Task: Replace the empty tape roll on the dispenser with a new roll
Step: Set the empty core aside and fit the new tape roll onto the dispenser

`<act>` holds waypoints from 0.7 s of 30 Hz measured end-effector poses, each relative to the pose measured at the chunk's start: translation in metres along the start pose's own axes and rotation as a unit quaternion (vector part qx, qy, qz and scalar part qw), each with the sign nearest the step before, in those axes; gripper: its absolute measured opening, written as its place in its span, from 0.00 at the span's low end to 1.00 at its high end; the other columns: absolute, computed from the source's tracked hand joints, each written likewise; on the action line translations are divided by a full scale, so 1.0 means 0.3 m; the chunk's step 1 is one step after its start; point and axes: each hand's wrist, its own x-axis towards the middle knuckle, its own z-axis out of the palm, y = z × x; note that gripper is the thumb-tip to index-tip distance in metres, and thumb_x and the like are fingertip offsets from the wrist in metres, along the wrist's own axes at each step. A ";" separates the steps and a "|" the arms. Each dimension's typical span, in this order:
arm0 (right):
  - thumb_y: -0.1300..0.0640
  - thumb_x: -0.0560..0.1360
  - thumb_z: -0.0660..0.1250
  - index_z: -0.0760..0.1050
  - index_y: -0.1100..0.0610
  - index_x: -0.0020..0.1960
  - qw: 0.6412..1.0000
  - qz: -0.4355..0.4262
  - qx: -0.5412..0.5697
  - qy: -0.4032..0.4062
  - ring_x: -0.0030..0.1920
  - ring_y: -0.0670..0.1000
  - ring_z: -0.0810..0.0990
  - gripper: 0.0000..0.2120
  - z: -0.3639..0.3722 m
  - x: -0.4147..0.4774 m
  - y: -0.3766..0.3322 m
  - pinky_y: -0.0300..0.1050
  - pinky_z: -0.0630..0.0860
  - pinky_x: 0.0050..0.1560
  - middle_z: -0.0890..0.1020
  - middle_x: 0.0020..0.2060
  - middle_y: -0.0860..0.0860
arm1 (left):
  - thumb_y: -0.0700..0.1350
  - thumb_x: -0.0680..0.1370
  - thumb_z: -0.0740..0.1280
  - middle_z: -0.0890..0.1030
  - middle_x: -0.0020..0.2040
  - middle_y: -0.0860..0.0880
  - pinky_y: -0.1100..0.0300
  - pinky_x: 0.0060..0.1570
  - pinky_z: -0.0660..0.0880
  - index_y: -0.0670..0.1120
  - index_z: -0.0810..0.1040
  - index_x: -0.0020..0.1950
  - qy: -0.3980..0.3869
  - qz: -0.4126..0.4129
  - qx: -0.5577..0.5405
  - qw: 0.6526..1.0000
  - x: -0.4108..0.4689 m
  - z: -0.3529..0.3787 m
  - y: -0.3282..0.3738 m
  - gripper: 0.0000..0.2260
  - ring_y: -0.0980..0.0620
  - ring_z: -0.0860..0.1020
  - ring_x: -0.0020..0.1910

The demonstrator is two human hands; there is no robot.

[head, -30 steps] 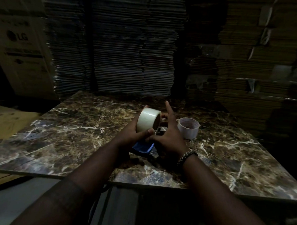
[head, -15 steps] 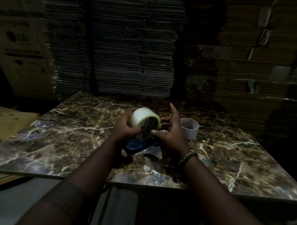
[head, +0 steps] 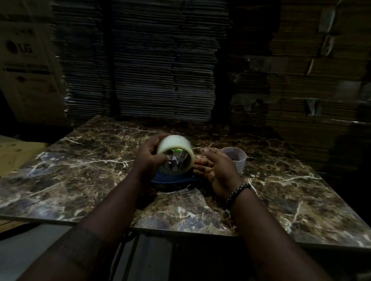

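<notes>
Left hand (head: 149,158) around new roll (head: 175,148), seemingly gripping.

New roll (head: 175,149) on dispenser (head: 174,179), table (head: 73,167) centre; empty core (head: 236,158) right.

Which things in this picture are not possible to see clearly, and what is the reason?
- Head view: most of the blue dispenser is hidden behind the new tape roll and the left hand.
- Whether the roll sits fully on the hub: too dark and blurred.
- Right hand: its fingertips are behind the roll.
- Empty core: its near side is covered by the right hand.
</notes>
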 end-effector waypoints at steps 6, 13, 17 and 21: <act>0.61 0.82 0.66 0.75 0.59 0.57 0.999 0.032 -0.010 -0.020 0.35 0.54 0.85 0.04 0.006 0.003 0.003 0.44 0.82 0.33 0.85 0.36 0.56 | 0.35 0.59 0.60 0.82 0.62 0.39 0.62 0.47 0.81 0.38 0.79 0.67 -0.002 -0.002 -0.019 1.000 0.017 -0.005 -0.005 0.35 0.47 0.82 0.57; 0.67 0.78 0.70 0.76 0.62 0.64 0.999 0.033 0.003 -0.028 0.37 0.52 0.85 0.15 0.005 -0.004 0.003 0.43 0.81 0.32 0.85 0.44 0.59 | 0.35 0.61 0.60 0.82 0.59 0.42 0.65 0.45 0.80 0.40 0.79 0.67 -0.002 0.004 -0.010 1.000 0.013 -0.008 -0.004 0.33 0.61 0.84 0.51; 0.67 0.79 0.67 0.78 0.62 0.59 0.998 0.049 -0.001 -0.037 0.36 0.51 0.83 0.09 0.001 -0.008 -0.004 0.42 0.81 0.32 0.84 0.42 0.57 | 0.35 0.61 0.60 0.82 0.59 0.41 0.63 0.46 0.80 0.40 0.79 0.66 -0.006 0.004 -0.011 1.000 0.016 -0.009 -0.012 0.33 0.51 0.83 0.54; 0.54 0.83 0.65 0.80 0.60 0.55 0.994 0.093 -0.032 -0.039 0.40 0.52 0.83 0.10 0.011 -0.014 -0.002 0.41 0.81 0.31 0.84 0.44 0.56 | 0.35 0.61 0.60 0.82 0.62 0.39 0.62 0.47 0.81 0.41 0.80 0.65 -0.010 0.010 0.002 1.000 0.019 -0.017 -0.024 0.32 0.49 0.82 0.56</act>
